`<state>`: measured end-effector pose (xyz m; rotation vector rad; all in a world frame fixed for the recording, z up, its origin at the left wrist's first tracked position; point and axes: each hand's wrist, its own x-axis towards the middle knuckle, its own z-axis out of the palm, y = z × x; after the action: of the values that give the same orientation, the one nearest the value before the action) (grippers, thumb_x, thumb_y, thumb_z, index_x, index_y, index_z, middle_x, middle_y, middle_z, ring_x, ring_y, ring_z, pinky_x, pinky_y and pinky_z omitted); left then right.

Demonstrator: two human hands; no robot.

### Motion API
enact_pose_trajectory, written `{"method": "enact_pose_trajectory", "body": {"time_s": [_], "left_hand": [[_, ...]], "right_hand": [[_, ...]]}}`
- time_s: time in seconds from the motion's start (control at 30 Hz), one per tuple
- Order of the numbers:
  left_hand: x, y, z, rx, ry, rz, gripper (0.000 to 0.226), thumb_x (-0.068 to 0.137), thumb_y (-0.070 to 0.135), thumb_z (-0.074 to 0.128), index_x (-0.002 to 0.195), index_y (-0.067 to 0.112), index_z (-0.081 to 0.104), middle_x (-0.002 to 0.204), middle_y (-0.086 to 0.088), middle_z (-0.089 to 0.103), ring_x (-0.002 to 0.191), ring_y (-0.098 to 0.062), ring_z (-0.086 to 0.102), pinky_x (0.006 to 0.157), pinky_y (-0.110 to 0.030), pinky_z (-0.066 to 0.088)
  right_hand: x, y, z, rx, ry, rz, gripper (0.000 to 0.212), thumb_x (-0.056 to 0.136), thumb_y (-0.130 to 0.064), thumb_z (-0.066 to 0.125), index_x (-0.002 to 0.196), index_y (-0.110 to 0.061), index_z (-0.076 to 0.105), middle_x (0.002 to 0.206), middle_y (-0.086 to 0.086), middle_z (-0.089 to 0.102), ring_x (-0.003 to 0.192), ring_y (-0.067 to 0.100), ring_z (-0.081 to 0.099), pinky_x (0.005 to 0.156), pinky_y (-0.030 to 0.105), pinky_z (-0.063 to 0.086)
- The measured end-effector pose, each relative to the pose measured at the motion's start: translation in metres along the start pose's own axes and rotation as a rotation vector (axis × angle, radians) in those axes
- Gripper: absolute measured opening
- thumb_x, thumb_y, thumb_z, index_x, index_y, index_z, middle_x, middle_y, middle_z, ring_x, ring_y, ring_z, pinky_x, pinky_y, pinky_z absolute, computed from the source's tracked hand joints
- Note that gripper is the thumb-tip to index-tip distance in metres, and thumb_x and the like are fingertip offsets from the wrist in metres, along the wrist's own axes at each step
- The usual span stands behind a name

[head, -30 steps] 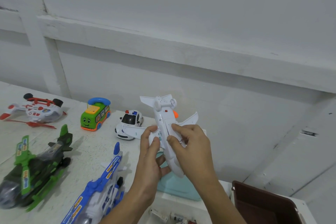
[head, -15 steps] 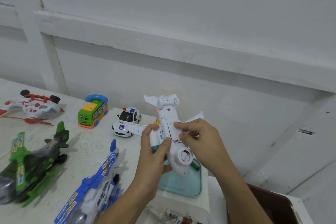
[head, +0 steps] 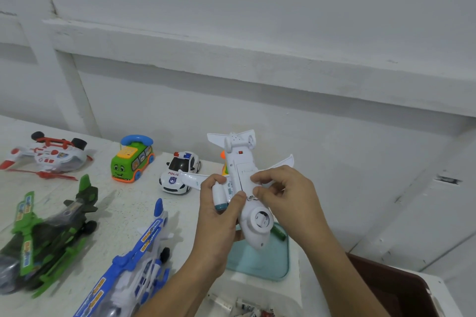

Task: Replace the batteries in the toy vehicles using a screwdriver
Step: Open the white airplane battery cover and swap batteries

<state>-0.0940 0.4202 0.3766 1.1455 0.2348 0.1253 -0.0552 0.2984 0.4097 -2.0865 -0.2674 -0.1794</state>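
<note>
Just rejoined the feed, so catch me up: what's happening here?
A person holds the white toy plane belly-up over the table. The left hand grips its body beside one engine; the right hand pinches at the belly panel. The police car and other toys sit apart. No screwdriver is in view.

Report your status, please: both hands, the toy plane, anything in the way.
Left hand grips toy plane, belly up. Right hand pinches at its belly cover. Nothing in the way.
</note>
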Motion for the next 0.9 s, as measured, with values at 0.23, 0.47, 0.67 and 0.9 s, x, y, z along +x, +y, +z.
{"method": "enact_pose_trajectory", "body": {"time_s": [0.23,0.47,0.67,0.9], "left_hand": [[0.0055,0.0007,-0.0015,0.037,0.019,0.000,0.027,0.096,0.010,0.057,0.106,0.033,0.047,0.102,-0.009,0.073,0.069,-0.023,0.063,0.050,-0.031,0.052],[0.0068,0.0019,-0.0008,0.020,0.009,-0.028,0.026,0.097,0.010,0.056,0.109,0.031,0.048,0.105,-0.007,0.072,0.066,-0.019,0.065,0.048,-0.028,0.051],[0.0068,0.0002,-0.0017,0.025,-0.008,-0.057,0.024,0.097,0.010,0.055,0.108,0.030,0.047,0.106,-0.010,0.071,0.069,-0.023,0.065,0.047,-0.028,0.050],[0.0079,0.0012,-0.0038,0.000,-0.029,-0.076,0.023,0.097,0.010,0.055,0.106,0.031,0.048,0.094,-0.003,0.074,0.062,-0.018,0.067,0.045,-0.026,0.049]], "right_hand": [[0.0017,0.0018,-0.0013,0.090,-0.083,-0.006,0.029,0.080,-0.003,0.075,0.074,-0.032,0.072,0.088,-0.006,0.061,0.069,0.001,0.056,0.066,0.011,0.044],[0.0040,0.0022,-0.0050,0.054,-0.153,0.005,0.026,0.080,-0.004,0.075,0.072,-0.028,0.073,0.086,-0.004,0.057,0.067,0.000,0.055,0.067,0.011,0.043],[0.0048,0.0033,-0.0029,-0.013,-0.150,0.041,0.023,0.078,-0.004,0.075,0.071,-0.026,0.074,0.080,-0.005,0.061,0.066,0.004,0.058,0.066,0.014,0.045],[0.0058,0.0030,-0.0028,0.061,-0.179,0.122,0.024,0.078,-0.002,0.074,0.071,-0.025,0.076,0.071,-0.003,0.072,0.067,0.009,0.066,0.069,0.025,0.055]]}}
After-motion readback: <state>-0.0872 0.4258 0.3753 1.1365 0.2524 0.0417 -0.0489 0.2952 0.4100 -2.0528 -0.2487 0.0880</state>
